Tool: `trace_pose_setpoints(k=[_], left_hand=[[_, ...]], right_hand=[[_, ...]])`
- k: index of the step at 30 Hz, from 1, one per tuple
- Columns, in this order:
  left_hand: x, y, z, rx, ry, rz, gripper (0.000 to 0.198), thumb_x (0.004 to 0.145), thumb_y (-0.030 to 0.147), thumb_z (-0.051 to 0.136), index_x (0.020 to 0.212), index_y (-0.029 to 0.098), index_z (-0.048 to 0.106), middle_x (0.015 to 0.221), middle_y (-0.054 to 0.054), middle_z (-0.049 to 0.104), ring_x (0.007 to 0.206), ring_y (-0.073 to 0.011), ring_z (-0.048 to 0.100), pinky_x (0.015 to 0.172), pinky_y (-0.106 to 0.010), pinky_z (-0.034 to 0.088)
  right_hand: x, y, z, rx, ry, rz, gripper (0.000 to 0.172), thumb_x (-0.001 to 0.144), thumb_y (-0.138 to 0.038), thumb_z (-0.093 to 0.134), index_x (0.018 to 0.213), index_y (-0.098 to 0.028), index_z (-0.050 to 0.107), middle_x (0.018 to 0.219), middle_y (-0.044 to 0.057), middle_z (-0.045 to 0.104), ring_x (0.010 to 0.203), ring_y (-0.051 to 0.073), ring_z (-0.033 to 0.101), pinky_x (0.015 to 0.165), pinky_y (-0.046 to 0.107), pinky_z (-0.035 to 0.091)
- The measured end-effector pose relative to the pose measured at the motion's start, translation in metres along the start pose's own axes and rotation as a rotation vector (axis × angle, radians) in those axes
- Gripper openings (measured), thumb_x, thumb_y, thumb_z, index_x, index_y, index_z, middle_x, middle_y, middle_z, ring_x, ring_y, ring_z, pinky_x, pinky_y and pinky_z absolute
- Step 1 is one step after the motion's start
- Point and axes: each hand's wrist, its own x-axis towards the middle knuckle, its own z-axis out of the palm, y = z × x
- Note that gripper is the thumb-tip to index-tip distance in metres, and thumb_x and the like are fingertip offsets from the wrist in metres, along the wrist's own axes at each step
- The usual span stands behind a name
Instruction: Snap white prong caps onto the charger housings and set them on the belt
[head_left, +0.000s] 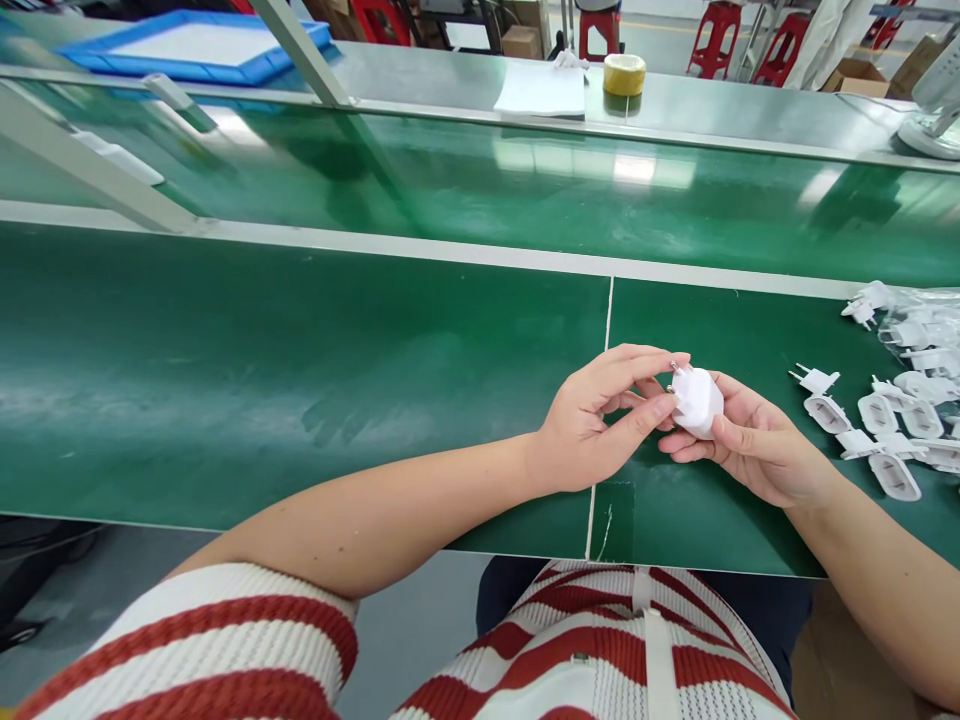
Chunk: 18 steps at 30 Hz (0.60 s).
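Note:
A white plug adapter (697,402) with metal pins is held between both hands above the green work surface (375,370). My right hand (761,445) grips its body from the right, thumb in front and fingers behind. From the left, my left hand (604,415) pinches the pin side, with its thumb and fingertips at the pins. Several loose white plug adapters (894,476) lie right of my right hand, some with their socket faces up.
A clear plastic bag (926,305) lies among the adapters at the right edge. Beyond a white rail (405,252) runs a green belt (450,190). On the far ledge are a blue tray (300,38), white paper (540,92) and a yellow tape roll (624,75).

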Motion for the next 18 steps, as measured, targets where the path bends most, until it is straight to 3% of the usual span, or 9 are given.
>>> trace_pose_setpoints(k=[5,9,11,13,16,18], left_hand=[[-0.002,-0.008,0.003,-0.082,0.005,-0.106,0.041,0.103,0.022,0.059,0.143,0.030,0.058,0.133,-0.009,0.059,0.094,-0.0123,0.069,0.083,-0.026,0.065],[-0.005,-0.030,0.005,-0.035,0.095,-0.327,0.060,0.097,0.025,0.064,0.152,0.030,0.041,0.145,-0.012,0.047,0.096,-0.0126,0.067,0.082,-0.028,0.064],[-0.005,-0.042,0.005,0.063,0.072,-0.421,0.058,0.093,0.020,0.065,0.147,0.026,0.046,0.144,-0.014,0.047,0.095,-0.0129,0.068,0.076,-0.025,0.061],[-0.003,-0.051,0.006,0.131,0.006,-0.435,0.048,0.090,0.016,0.064,0.137,0.021,0.055,0.142,-0.015,0.049,0.093,-0.0130,0.069,0.070,-0.023,0.059],[-0.002,-0.054,0.013,0.178,-0.012,-0.395,0.034,0.086,0.014,0.064,0.120,0.016,0.067,0.135,-0.014,0.056,0.082,-0.0110,0.069,0.068,-0.024,0.059],[-0.002,-0.051,0.021,0.230,0.001,-0.383,0.027,0.082,0.012,0.068,0.108,0.015,0.073,0.130,-0.012,0.062,0.074,-0.0097,0.069,0.073,-0.027,0.062]], right_hand=[[0.000,0.000,-0.001,-0.036,0.073,-0.064,0.045,0.082,-0.042,0.089,0.119,-0.026,0.068,0.106,0.004,0.079,0.085,0.018,0.078,0.083,0.031,0.066],[0.015,-0.002,-0.010,-0.153,0.408,-0.244,0.051,0.068,-0.036,0.098,0.108,-0.027,0.069,0.106,0.001,0.078,0.087,0.016,0.076,0.084,0.029,0.065],[0.033,-0.011,-0.019,-0.174,0.548,-0.262,0.055,0.062,-0.037,0.100,0.106,-0.027,0.068,0.110,0.001,0.077,0.096,0.019,0.076,0.093,0.034,0.064],[0.056,-0.027,-0.029,-0.232,0.584,-0.262,0.057,0.061,-0.040,0.099,0.107,-0.027,0.067,0.114,0.002,0.076,0.104,0.023,0.076,0.101,0.041,0.062],[0.096,-0.060,-0.036,-0.529,0.620,-0.301,0.046,0.068,-0.040,0.093,0.104,-0.026,0.069,0.109,0.003,0.077,0.103,0.025,0.076,0.100,0.043,0.062],[0.130,-0.080,-0.027,-0.694,0.645,-0.356,0.035,0.073,-0.038,0.090,0.097,-0.022,0.069,0.100,0.005,0.077,0.097,0.025,0.075,0.095,0.042,0.062]])
